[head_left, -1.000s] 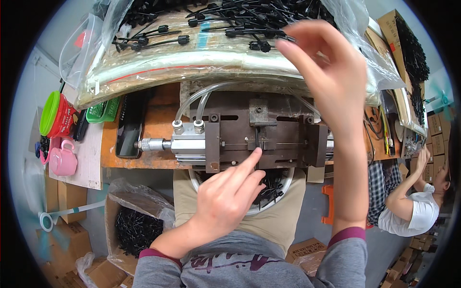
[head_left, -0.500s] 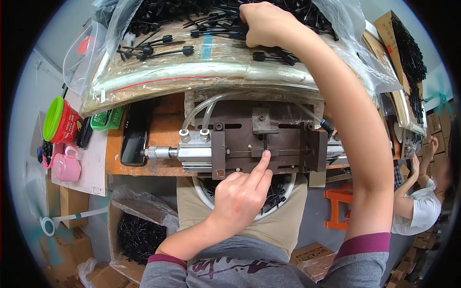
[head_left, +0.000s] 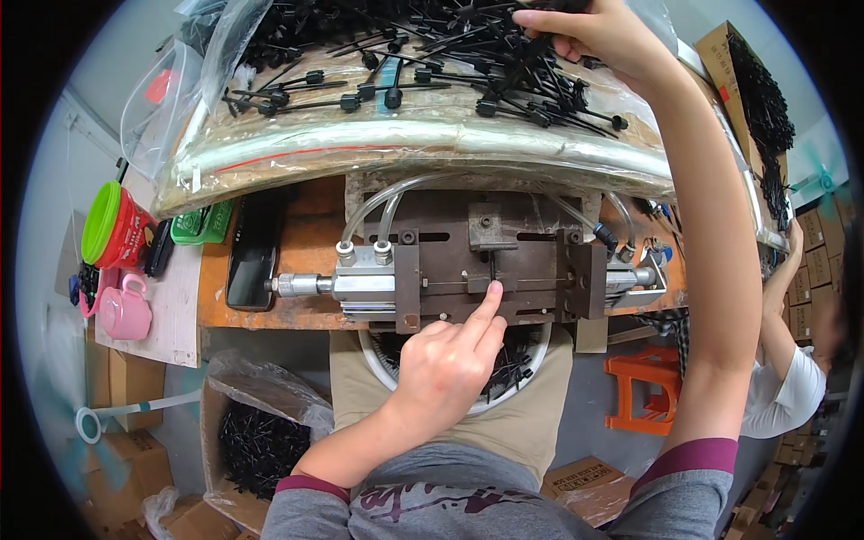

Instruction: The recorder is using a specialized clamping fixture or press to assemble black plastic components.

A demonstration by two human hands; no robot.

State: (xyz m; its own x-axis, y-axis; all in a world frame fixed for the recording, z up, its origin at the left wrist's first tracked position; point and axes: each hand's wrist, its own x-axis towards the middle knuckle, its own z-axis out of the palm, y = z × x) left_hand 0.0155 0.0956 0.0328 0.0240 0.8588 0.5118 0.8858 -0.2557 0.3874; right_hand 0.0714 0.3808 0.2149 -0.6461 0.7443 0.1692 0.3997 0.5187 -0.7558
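Left hand (head_left: 445, 369): loosely curled, index finger out, tip touching a small black pin (head_left: 493, 270) seated upright in the slot of the metal jig (head_left: 486, 270). Nothing clamped in the palm.

Right hand (head_left: 598, 31): arm stretched far forward, fingers bent down into the pile of black pins (head_left: 423, 54); whether they have closed on one cannot be told. Hands well apart, jig between them.

Pile lies on clear plastic sheet (head_left: 405, 144) beyond the jig, spread nearly across the raised surface; little free room around the right hand. The jig sits at the counter (head_left: 297, 243) near edge, just ahead of the left hand; an air cylinder (head_left: 351, 283) projects left of it.

Containers: white basin (head_left: 513, 369) beneath the left hand, on the lap, holds black pins. Carton (head_left: 261, 432), bag-lined, left of the left forearm, also holds black pins. Pink mug (head_left: 121, 310) and red tub with green lid (head_left: 112, 229) far left; contents not visible.
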